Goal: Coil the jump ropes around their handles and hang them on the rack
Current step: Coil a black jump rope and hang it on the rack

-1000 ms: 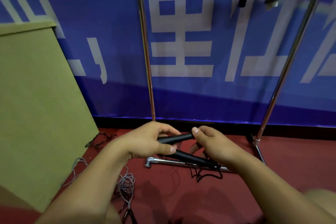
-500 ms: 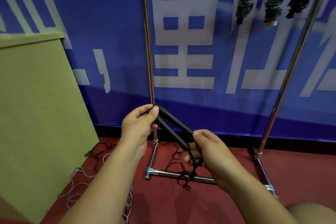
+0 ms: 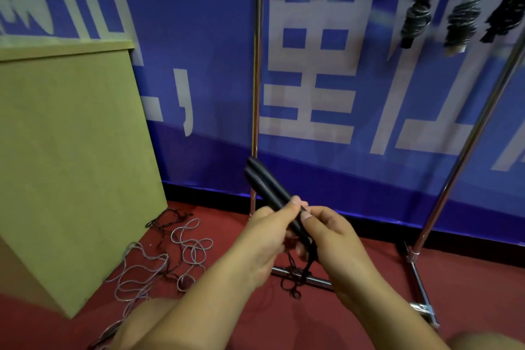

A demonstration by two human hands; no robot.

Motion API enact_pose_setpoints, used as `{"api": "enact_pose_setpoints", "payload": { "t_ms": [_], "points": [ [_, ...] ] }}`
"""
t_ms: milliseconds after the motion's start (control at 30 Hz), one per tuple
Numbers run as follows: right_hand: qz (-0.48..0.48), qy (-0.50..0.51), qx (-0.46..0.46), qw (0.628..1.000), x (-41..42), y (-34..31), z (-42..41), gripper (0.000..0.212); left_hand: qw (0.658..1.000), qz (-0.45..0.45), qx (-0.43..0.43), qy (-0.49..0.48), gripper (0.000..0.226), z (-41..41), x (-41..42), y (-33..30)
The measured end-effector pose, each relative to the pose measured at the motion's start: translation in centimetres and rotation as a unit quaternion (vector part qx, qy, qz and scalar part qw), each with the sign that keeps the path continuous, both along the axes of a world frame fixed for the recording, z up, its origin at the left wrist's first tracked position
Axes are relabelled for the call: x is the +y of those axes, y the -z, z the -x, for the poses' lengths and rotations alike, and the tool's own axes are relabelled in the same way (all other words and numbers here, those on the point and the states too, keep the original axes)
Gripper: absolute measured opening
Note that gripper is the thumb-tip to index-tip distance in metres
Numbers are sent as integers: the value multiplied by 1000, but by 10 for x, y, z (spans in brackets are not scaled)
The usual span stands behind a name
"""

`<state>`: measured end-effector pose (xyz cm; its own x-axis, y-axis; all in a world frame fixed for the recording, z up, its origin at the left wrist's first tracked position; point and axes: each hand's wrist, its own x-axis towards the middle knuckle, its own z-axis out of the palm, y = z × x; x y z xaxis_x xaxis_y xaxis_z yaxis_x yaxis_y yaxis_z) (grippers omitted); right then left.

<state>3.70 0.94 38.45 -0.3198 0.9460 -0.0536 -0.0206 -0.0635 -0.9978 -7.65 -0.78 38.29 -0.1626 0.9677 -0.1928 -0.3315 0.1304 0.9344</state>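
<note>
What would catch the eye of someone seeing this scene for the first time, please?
Dead centre, the left hand and right hand grip two black handles held side by side, with black cord dangling below. At the upper right, three coiled ropes hang on the chrome rack. At the lower left, loose grey rope sprawls on the red floor.

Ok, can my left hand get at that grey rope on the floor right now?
Probably not yet: the left hand grips the black handles, though nothing lies between it and the grey rope on the floor by the box.
</note>
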Motion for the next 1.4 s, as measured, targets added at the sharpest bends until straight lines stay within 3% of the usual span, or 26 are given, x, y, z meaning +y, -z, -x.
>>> {"api": "enact_pose_setpoints", "payload": {
  "t_ms": [100, 233, 333, 467, 567, 700, 867, 967, 1100, 1233, 1300, 1400],
  "points": [
    [-18, -38, -36, 998, -3, 5, 2, 25, 997, -8, -38, -63, 24, 2, 5, -3],
    [-34, -44, -85, 995, -1, 13, 2, 27, 993, -26, -94, -64, 27, 9, 7, -6],
    [-28, -71, -66, 995, -1, 13, 3, 28, 990, -37, -125, -56, 29, 11, 7, -3],
    [31, -109, -55, 992, -2, 7, 3, 33, 982, -41, -144, -119, 27, 18, 10, -2],
    [106, -147, -71, 981, 2, 5, -2, 44, 981, -29, -103, -161, 27, 31, 8, 3],
    [107, -181, -167, 963, 9, 9, -19, 60, 981, -35, -6, -192, 27, 49, -1, 9],
    [14, -199, -278, 940, 18, 15, -40, 70, 972, -4, 7, -237, 19, 92, -8, 12],
    [-20, -206, -332, 921, 22, 15, -49, 87, 962, -2, 38, -272, 21, 108, -7, 18],
    [-92, -181, -411, 889, 24, 8, -67, 82, 935, -41, 186, -299, 19, 115, -9, 17],
    [-99, -88, -259, 957, 24, 3, -72, 43, 938, -22, 309, -157, 20, 91, -20, 16],
    [-89, -34, -188, 978, 25, 1, -73, 38, 955, 10, 296, -38, 18, 72, -27, 22],
    [-92, 7, -152, 984, 24, -1, -73, 35, 953, 38, 277, 116, 17, 50, -36, 29]
  ]
}}
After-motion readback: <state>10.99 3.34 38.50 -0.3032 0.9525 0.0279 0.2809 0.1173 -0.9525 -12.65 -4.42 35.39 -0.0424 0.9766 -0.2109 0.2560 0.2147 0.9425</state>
